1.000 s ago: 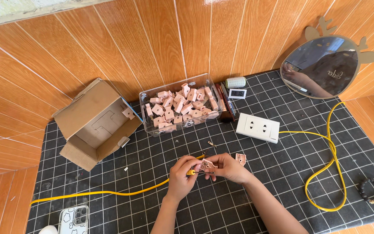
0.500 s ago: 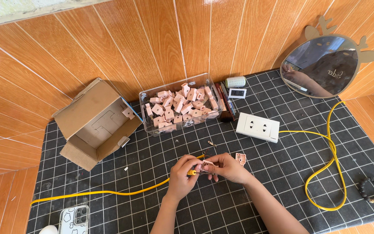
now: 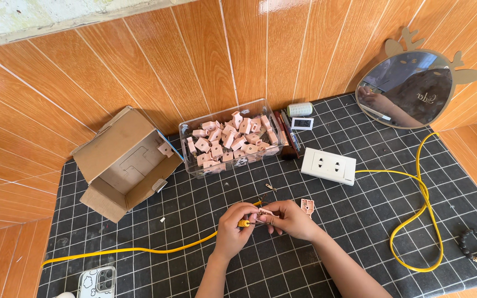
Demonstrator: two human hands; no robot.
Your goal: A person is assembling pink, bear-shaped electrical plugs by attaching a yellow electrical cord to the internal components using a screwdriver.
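My left hand point(image 3: 233, 226) grips a small yellow-handled screwdriver point(image 3: 245, 222) over the black gridded mat point(image 3: 194, 209). My right hand point(image 3: 289, 219) pinches a small pink plastic part point(image 3: 264, 212) against the tool's tip. The two hands touch in the middle of the mat. Another pink part point(image 3: 307, 206) lies just right of my right hand. A clear plastic box point(image 3: 231, 138) filled with several similar pink parts stands behind the hands.
An open cardboard box point(image 3: 123, 160) lies at the left. A white double socket point(image 3: 328, 165) with a yellow cable point(image 3: 420, 221) sits at the right. A mirror point(image 3: 409, 91) leans on the wall. A phone point(image 3: 97, 281) and a bead bracelet point(image 3: 476, 245) lie near the front edge.
Both hands stay in the same place; the fingers shift slightly around the pink part and screwdriver.
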